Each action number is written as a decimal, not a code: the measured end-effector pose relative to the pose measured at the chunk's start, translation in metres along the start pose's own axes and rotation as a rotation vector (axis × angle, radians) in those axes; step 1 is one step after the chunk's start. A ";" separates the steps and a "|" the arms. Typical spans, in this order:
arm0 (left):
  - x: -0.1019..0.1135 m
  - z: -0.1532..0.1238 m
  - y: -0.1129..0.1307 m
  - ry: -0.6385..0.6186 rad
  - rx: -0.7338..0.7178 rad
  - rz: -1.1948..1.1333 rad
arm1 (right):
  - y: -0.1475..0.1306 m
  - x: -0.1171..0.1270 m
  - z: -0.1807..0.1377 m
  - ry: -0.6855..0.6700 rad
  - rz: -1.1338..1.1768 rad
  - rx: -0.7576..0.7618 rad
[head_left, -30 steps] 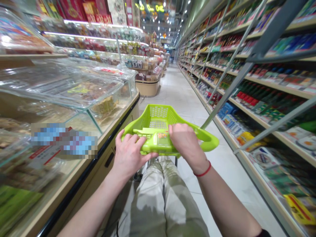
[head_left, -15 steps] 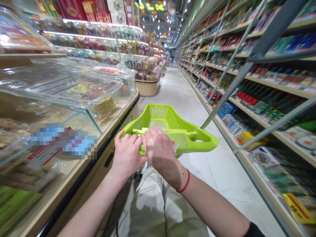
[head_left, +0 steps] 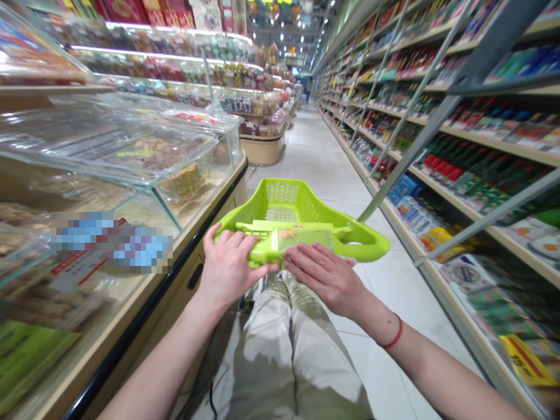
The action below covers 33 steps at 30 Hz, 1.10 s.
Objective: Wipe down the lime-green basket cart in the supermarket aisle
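Note:
My left hand point(head_left: 228, 256) is closed round the left part of the handle of a bright green plastic shopping cart point(head_left: 370, 248), its thumb along the near edge. On the right half of the handle lies my right hand point(head_left: 326, 274), palm down with fingers straight and pressed together. A thin whitish sheet, perhaps a wipe point(head_left: 350, 261), peeks out beside that palm; most of it is hidden. Between the hands sits a clear panel point(head_left: 308, 238) with a small orange picture. The perforated basket point(head_left: 284, 192) lies ahead of the handle.
Close on the left runs a display counter with clear covers point(head_left: 166, 157) and a dark rail point(head_left: 153, 309). Stocked shelves point(head_left: 494, 146) line the right, with a grey metal ladder-like frame point(head_left: 420, 146) before them. White tiled aisle point(head_left: 306, 140) extends ahead.
My right hand has moved right along the handle, away from my left hand, and flattened from a curled shape. The whitish sheet has shifted right with it. My left hand keeps its place.

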<state>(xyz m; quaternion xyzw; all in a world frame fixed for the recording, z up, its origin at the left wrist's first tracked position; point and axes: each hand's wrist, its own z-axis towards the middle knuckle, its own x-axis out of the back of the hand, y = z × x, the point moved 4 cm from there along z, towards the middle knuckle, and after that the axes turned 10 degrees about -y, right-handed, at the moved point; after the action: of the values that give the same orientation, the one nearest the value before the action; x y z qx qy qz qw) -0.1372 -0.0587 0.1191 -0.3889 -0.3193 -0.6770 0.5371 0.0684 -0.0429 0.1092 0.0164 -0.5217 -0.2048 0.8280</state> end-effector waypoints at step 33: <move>-0.002 0.000 -0.002 0.016 -0.011 0.019 | 0.024 0.009 -0.048 0.124 0.016 -0.256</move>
<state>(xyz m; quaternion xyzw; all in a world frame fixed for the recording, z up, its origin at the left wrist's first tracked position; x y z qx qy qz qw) -0.1387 -0.0577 0.1174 -0.3896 -0.3076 -0.6768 0.5436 0.1210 -0.0328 0.1006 -0.0810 -0.4392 -0.2619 0.8556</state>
